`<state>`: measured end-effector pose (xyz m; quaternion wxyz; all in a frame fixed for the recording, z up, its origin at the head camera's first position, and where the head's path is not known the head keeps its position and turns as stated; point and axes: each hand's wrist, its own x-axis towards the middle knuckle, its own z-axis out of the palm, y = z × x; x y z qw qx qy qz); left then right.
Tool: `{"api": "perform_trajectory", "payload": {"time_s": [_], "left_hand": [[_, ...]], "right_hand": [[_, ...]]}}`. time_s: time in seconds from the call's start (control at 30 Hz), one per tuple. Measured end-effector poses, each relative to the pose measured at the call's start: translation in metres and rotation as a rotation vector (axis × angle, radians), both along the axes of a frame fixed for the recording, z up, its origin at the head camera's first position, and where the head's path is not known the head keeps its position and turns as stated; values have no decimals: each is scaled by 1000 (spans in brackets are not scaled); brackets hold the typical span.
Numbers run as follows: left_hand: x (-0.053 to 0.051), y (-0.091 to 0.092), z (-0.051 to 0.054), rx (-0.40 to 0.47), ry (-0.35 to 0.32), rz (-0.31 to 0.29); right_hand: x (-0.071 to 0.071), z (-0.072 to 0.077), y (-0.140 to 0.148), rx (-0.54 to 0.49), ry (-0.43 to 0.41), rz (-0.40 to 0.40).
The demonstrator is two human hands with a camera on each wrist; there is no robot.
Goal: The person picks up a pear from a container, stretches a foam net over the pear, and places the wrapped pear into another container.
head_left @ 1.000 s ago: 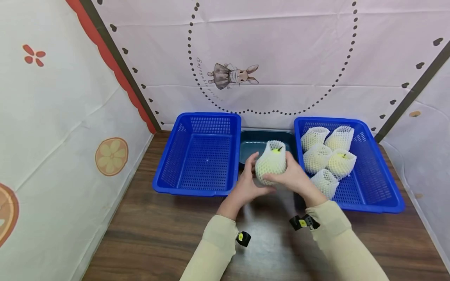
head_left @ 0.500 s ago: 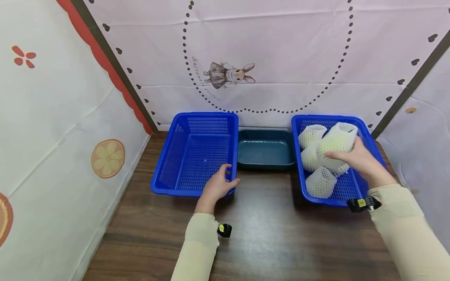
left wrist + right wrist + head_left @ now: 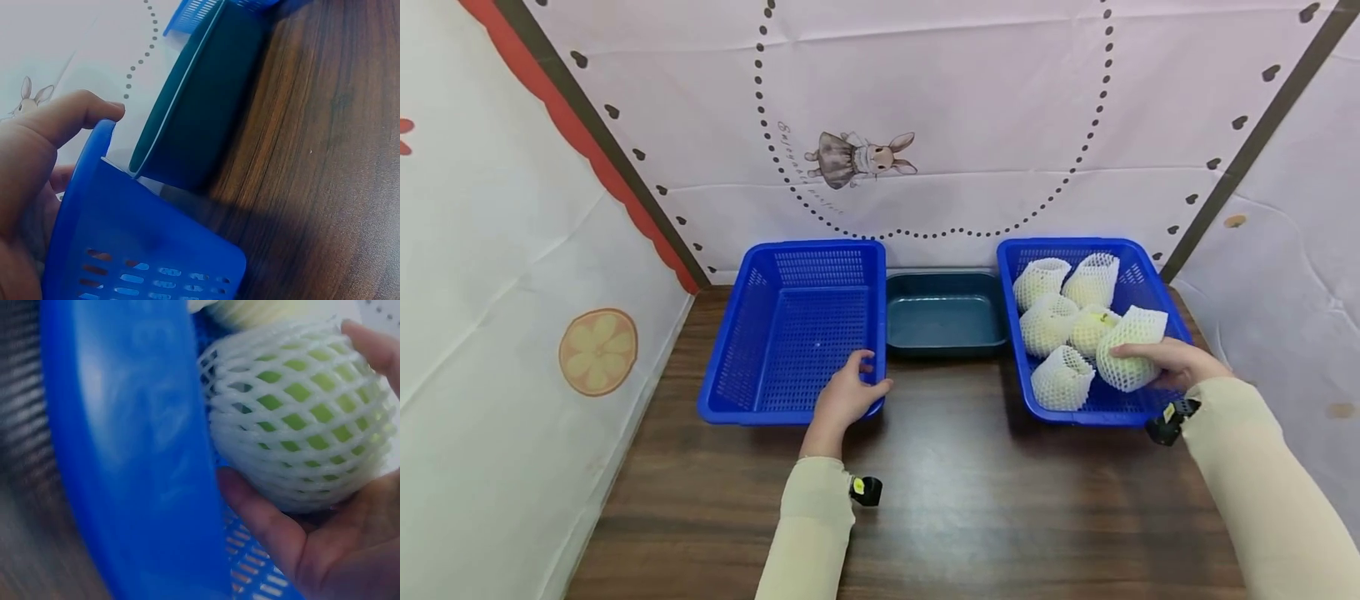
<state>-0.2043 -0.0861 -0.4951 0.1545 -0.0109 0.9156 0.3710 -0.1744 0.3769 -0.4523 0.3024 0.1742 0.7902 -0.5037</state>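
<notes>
My right hand (image 3: 1183,360) grips a yellow-green fruit in a white foam net (image 3: 1126,358), low inside the right blue basket (image 3: 1180,321). In the right wrist view, the netted fruit (image 3: 300,419) lies between my thumb and fingers, close to the basket wall (image 3: 137,450). Several more netted fruits (image 3: 1049,325) sit to its left in that basket. My left hand (image 3: 846,396) holds the front right corner of the left blue basket (image 3: 718,367). In the left wrist view, the rim (image 3: 81,169) runs between the digits of my left hand (image 3: 37,150).
Between the two baskets stands a dark green tray (image 3: 947,348), against the patterned backdrop cloth (image 3: 970,100). All of them rest on a brown wooden table (image 3: 962,500). Another cloth wall (image 3: 490,375) rises at the left.
My right hand has carried the netted fruit from in front of the tray into the right basket and lowered it. My left hand left the fruit and moved to the left basket's corner.
</notes>
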Motion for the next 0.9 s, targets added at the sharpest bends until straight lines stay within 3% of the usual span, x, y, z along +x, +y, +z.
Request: {"api": "perform_trajectory", "payload": {"time_s": [0.1, 0.3, 0.53, 0.7, 0.9], "left_hand": [[1, 0, -1, -1, -3, -13], [0, -2, 0, -30, 18, 5], [0, -6, 1, -32, -3, 7], [0, -7, 0, -36, 4, 9], [0, -7, 0, -36, -7, 14]], "right_hand": [[3, 0, 6, 15, -46, 16], [6, 4, 4, 39, -43, 69], [1, -2, -9, 25, -109, -49], [-5, -1, -14, 94, -158, -42], [-11, 4, -15, 108, -178, -82]]}}
